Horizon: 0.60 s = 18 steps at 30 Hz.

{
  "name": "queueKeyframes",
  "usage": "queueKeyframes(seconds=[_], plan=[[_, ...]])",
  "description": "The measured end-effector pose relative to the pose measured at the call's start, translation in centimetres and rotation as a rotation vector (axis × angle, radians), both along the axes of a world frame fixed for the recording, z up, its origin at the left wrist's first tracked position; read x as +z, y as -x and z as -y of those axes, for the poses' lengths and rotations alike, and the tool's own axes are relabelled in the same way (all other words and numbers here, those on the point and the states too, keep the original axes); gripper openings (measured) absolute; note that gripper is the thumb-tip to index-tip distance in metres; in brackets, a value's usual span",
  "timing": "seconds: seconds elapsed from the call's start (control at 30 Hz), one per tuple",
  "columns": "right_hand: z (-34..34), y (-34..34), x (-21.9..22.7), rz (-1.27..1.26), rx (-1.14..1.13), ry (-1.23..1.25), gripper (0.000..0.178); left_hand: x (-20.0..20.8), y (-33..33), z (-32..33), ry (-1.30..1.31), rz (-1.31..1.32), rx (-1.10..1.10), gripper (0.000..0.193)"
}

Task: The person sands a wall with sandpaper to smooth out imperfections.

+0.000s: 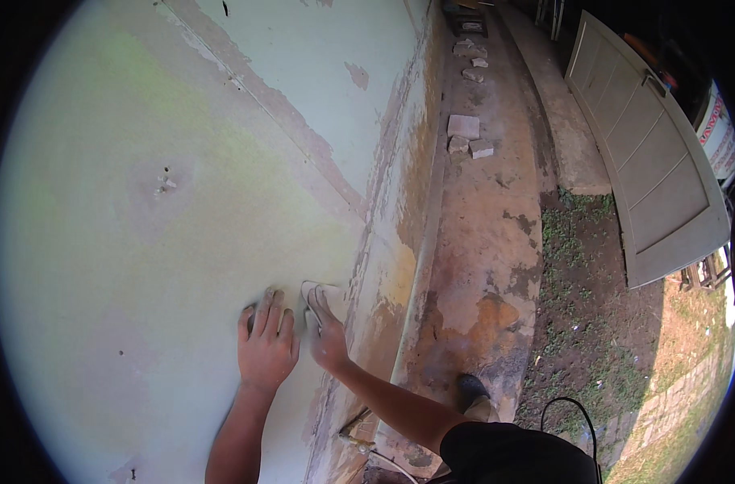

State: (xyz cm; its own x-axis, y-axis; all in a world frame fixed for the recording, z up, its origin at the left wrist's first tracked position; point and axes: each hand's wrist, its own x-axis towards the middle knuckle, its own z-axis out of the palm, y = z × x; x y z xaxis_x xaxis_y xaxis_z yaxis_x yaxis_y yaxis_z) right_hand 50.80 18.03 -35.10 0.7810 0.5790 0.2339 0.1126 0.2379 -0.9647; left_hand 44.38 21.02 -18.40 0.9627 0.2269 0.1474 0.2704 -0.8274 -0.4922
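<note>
Before me is a pale green wall with peeling, patchy paint and greyish smoothed areas. My left hand rests against it, palm to the surface and fingers stretched out, with nothing visible in its grip. Just to its right, my right hand presses a small pale flat pad to the wall, close to the rough lower band. Its fingers lie over the pad and hide most of it, so its exact kind, perhaps folded sandpaper, is unclear.
Along the wall's foot runs a stained concrete walkway, with my shoe on it. Broken blocks lie farther along. A leaning grey door panel stands right, beyond a soil strip. A pipe is low by the wall.
</note>
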Motion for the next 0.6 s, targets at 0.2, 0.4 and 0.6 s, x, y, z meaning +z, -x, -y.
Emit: queueKeyframes(seconds=[0.2, 0.4, 0.6], plan=[[-2.0, -2.2, -1.5, 0.035, -0.114, 0.046, 0.045, 0.1, 3.8, 3.0, -0.127, 0.167, 0.212, 0.023], [-5.5, -16.8, -1.3, -0.319, 0.049, 0.496, 0.046, 0.6, 3.9, 3.2, -0.165, 0.056, 0.233, 0.018], [-3.9, -5.5, 0.2, -0.072, -0.14, -0.041, 0.046, 0.0, 5.0, 2.4, -0.044, 0.136, 0.159, 0.019]])
